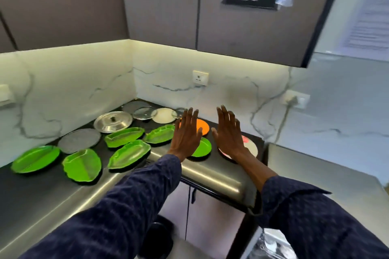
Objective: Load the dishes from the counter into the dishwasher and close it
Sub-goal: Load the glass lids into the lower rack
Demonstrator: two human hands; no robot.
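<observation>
My left hand and right hand hover flat over the counter, fingers straight, holding nothing. Beneath them lie an orange plate and a round green plate; leaf-shaped green plates spread left, lids farther back

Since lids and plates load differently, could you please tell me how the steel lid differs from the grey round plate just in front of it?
The steel lid is shiny and reflective; the grey round plate is matte and speckled. The lid is domed with a knob on top, while the plate is flat with none. The lid lies nearer the wall, the plate nearer the counter's front edge. Both are round, lie on the dark counter, and neither hand touches them.
</observation>
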